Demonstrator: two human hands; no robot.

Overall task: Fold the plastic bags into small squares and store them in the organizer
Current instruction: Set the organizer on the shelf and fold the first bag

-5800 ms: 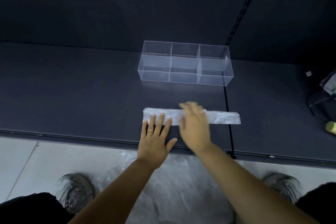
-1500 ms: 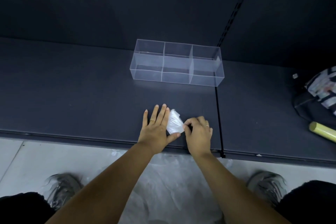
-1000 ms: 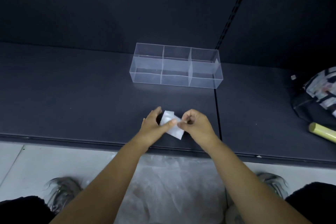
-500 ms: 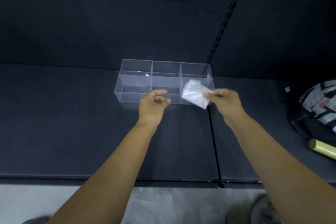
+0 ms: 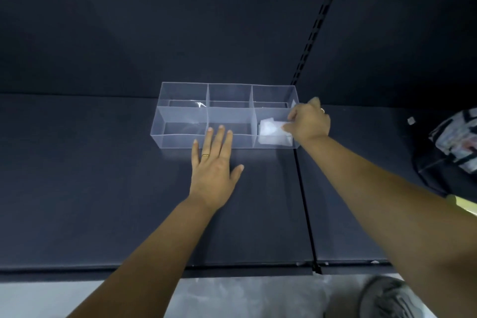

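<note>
A clear plastic organizer (image 5: pixel 180 113) with several compartments stands on the dark shelf. A folded white plastic bag (image 5: pixel 271 131) sits in its front right compartment. My right hand (image 5: pixel 308 121) reaches over the organizer's right end and pinches the bag's right edge. Flat on the shelf, my left hand (image 5: pixel 214 162) has its fingers spread, the fingertips touching the organizer's front wall at the middle compartment. The other compartments look empty.
The shelf (image 5: pixel 103 201) is dark grey with a seam (image 5: pixel 302 201) running front to back right of the organizer. A patterned bag (image 5: pixel 454 142) and a yellow-green roll (image 5: pixel 464 204) lie at the far right. More plastic sheeting (image 5: pixel 232 299) lies on the floor below, beside a shoe (image 5: pixel 387 297).
The long strip became a small folded square. My right hand carried it up and lowered it into the front right compartment. My left hand opened and came down flat against the organizer's front.
</note>
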